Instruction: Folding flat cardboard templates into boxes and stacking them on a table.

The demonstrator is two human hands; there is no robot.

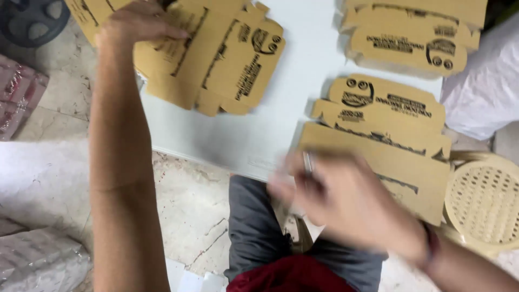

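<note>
My left hand [138, 24] reaches up to the far left of a white table [270, 130] and grips the edge of a flat brown cardboard box blank [216, 59] with black print. My right hand [346, 200] is blurred at the table's near edge. It rests on the near corner of a stack of similar flat box blanks [389, 135], fingers spread; a thin silvery thing shows between the fingers, too blurred to identify.
Another stack of brown box blanks [416, 38] lies at the table's far right. A cream perforated plastic stool [484, 200] stands right of the table. White plastic-wrapped bundles [481, 86] sit at right and at the lower left [38, 259]. The floor is marble.
</note>
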